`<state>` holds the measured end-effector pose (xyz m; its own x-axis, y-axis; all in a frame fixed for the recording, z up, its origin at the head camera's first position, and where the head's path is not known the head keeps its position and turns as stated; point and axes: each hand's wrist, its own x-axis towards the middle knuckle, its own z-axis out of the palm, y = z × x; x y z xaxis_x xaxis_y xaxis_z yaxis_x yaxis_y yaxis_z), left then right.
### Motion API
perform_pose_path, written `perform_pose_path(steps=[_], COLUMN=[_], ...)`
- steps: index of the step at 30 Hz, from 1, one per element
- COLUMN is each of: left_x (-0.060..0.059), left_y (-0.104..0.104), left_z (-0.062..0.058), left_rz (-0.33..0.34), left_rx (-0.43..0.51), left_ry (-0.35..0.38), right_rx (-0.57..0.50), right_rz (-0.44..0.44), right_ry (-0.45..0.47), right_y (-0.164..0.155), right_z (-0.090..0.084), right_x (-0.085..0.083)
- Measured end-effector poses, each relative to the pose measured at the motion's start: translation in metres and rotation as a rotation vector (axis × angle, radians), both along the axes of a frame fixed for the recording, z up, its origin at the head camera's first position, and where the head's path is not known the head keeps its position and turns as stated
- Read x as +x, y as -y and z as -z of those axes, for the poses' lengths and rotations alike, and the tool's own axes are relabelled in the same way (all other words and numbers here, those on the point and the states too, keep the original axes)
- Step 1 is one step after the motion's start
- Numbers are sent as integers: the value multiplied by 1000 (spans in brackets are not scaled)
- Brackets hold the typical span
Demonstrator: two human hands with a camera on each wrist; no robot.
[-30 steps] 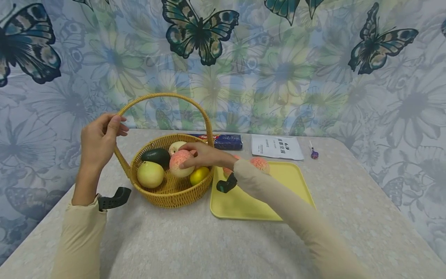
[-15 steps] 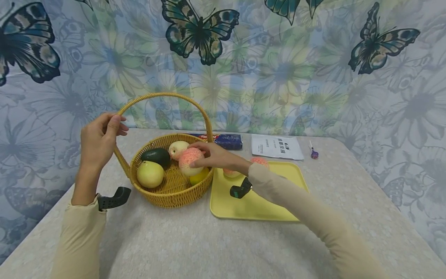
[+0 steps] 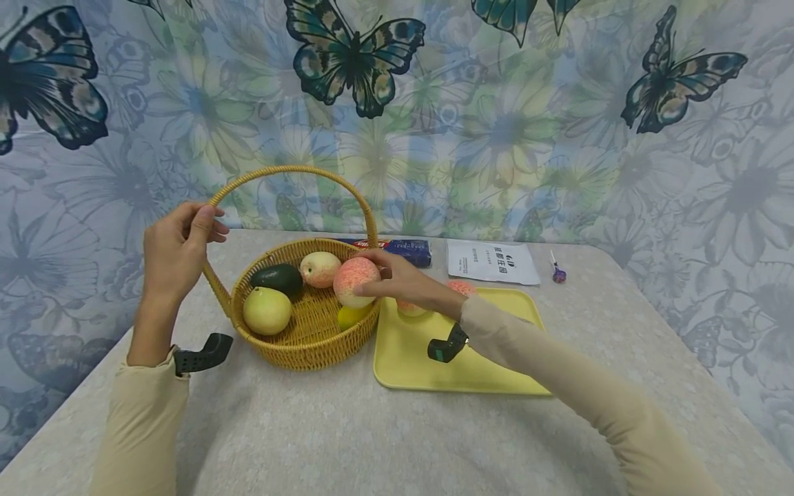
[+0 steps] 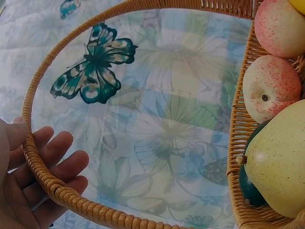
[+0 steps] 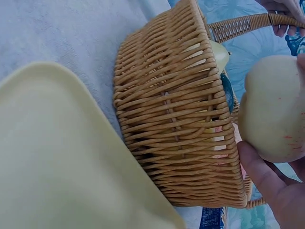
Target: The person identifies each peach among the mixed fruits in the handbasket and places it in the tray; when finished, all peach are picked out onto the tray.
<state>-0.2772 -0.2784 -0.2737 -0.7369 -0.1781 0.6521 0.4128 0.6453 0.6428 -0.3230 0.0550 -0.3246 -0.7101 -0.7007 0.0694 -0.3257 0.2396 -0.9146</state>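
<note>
Wicker basket (image 3: 304, 337) steadied at its handle by the left hand (image 3: 176, 251), the right hand (image 3: 403, 282) grips a peach (image 3: 355, 281) above the rim at 3 o'clock; two peaches lie on the tray (image 3: 434, 365), four fruits remain, with open tray room nearer.

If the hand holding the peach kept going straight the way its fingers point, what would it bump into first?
The right hand points left across the basket, its grip round the peach. Straight on, it would probably meet the other peach first, though depth is hard to judge.
</note>
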Motion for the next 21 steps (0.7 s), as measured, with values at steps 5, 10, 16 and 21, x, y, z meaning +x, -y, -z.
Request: perform_pose_path(steps=[5,10,16,21], left_x=[-1,-1,0,-1], left_y=[0,1,2,3], left_z=[1,2,2,2], left_rz=[10,7,2,4], left_rx=[3,4,0,2], left_ry=[-9,-16,-18,-20], right_rx=[-13,-41,-66,-86], right_rz=[48,28,24,55], right_ry=[-16,-18,-10,-5], right_y=[-7,-13,-22,-30], right_z=[0,0,3,6], right_x=[4,8,12,14])
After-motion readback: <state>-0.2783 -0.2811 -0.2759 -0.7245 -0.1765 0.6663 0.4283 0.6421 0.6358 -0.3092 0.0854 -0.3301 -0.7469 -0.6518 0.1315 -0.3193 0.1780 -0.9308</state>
